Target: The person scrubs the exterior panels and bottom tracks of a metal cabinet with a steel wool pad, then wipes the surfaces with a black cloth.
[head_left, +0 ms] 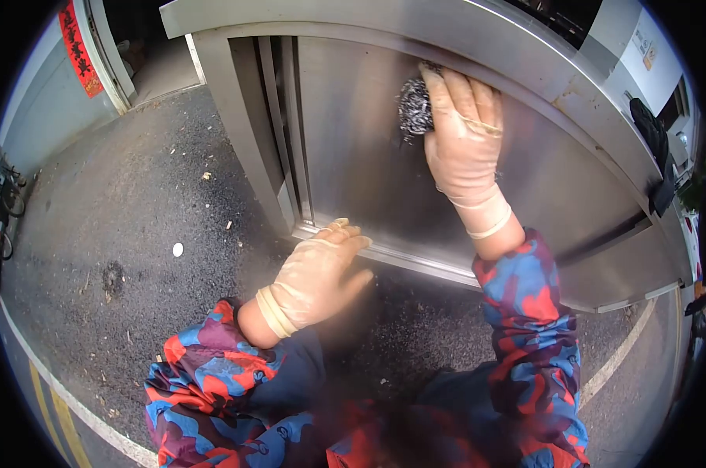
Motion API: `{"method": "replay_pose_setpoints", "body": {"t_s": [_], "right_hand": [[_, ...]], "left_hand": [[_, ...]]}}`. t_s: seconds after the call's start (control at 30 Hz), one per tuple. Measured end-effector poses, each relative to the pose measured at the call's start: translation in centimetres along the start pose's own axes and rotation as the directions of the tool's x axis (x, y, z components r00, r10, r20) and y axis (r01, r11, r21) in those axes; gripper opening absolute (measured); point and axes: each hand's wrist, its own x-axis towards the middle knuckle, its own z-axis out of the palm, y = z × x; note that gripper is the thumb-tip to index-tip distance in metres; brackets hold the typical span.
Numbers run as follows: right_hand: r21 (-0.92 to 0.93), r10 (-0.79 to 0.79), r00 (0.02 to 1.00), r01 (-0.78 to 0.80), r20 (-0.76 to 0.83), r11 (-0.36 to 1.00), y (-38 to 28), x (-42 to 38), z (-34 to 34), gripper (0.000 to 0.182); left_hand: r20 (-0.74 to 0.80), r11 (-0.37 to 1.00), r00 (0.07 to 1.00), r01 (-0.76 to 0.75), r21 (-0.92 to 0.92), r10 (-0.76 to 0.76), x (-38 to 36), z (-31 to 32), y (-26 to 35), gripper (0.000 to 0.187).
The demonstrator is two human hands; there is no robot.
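Observation:
A large stainless steel cabinet point(361, 140) with a flat metal door panel fills the upper middle. My right hand point(466, 140), in a pale translucent glove, presses a dark metallic scouring pad point(415, 108) against the panel near its top edge. The pad shows at the left of the fingers. Lower down, my left hand point(318, 273), also gloved, is at the cabinet's bottom rail point(423, 264) near its left corner. Its fingertips are at the rail, the thumb stands apart, and nothing shows in it.
Dark asphalt point(134, 210) with small debris and a white round spot point(177, 249) lies to the left. A doorway with a red banner point(80, 51) is at the upper left. A black item point(653, 148) hangs at the cabinet's right edge.

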Motion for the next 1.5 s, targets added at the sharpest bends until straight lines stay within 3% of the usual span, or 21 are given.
{"method": "replay_pose_setpoints", "body": {"t_s": [0.07, 0.13, 0.27, 0.5, 0.6, 0.67, 0.73, 0.93, 1.07, 1.13, 1.2, 1.3, 1.5], "right_hand": [[0.108, -0.047, 0.998, 0.043, 0.038, 0.993, -2.8, 2.2, 3.1, 0.029], [0.153, -0.146, 0.985, 0.158, -0.087, 0.976, -6.3, 4.9, 6.4, 0.029], [0.244, -0.127, 0.986, 0.151, -0.11, 0.958, -9.1, 6.5, 7.8, 0.028], [0.258, -0.345, 0.932, 0.308, 0.114, 0.916, -5.7, -2.9, 5.6, 0.026], [0.24, -0.274, 0.961, 0.256, 0.044, 0.936, -5.9, 1.2, 5.9, 0.027], [0.254, -0.084, 0.994, 0.098, -0.063, 0.962, -7.4, 5.6, 6.5, 0.029], [0.194, -0.113, 0.989, 0.131, -0.099, 0.972, -9.2, 5.8, 7.3, 0.03], [0.219, -0.288, 0.942, 0.248, 0.172, 0.944, -8.9, -1.5, 6.6, 0.03], [0.181, -0.218, 0.973, 0.203, 0.069, 0.962, -7.1, 1.3, 5.8, 0.031], [0.231, -0.007, 0.998, -0.007, 0.057, 0.973, -7.4, 5.4, 4.9, 0.032], [0.14, -0.07, 0.997, 0.075, -0.04, 0.987, -8.6, 5.1, 6.5, 0.033], [0.169, -0.174, 0.983, 0.163, 0.05, 0.972, -9.3, 3.6, 6.7, 0.033], [0.201, -0.066, 0.997, 0.059, 0.029, 0.978, -8.6, 5.2, 6.5, 0.032]], "left_hand": [[0.034, 1.0, 0.999, -0.007, -0.008, 0.008, 0.2, 0.5, 0.4, 0.044], [0.035, 1.0, 0.999, -0.024, 0.01, 0.024, 0.6, 0.6, 0.4, 0.045], [0.057, 1.0, 0.998, -0.008, 0.004, 0.008, 0.3, 0.5, 0.4, 0.045], [0.066, 1.0, 0.998, -0.017, -0.001, 0.017, -0.4, 0.3, -0.4, 0.043], [0.085, 0.999, 0.996, -0.028, -0.017, 0.029, 0.1, 0.5, -0.1, 0.043], [0.099, 0.999, 0.995, -0.025, -0.027, 0.027, 0.4, 0.4, 0.1, 0.043], [0.117, 1.0, 0.993, -0.024, -0.019, 0.026, 0.5, 0.4, 0.2, 0.042], [0.067, 0.999, 0.997, -0.025, -0.044, 0.028, -0.6, 0.2, -0.1, 0.042], [0.055, 0.999, 0.998, -0.023, -0.032, 0.024, -0.6, 0.4, -0.4, 0.042], [0.056, 0.999, 0.998, -0.029, -0.032, 0.031, -0.2, 0.1, 0.0, 0.043], [0.076, 0.998, 0.996, -0.04, -0.039, 0.043, -0.1, 0.2, 0.4, 0.043], [0.099, 0.998, 0.995, -0.026, -0.065, 0.032, 0.1, 0.8, 0.3, 0.044], [0.053, 0.999, 0.998, -0.032, -0.031, 0.033, -0.1, 0.7, 0.0, 0.044]]}}
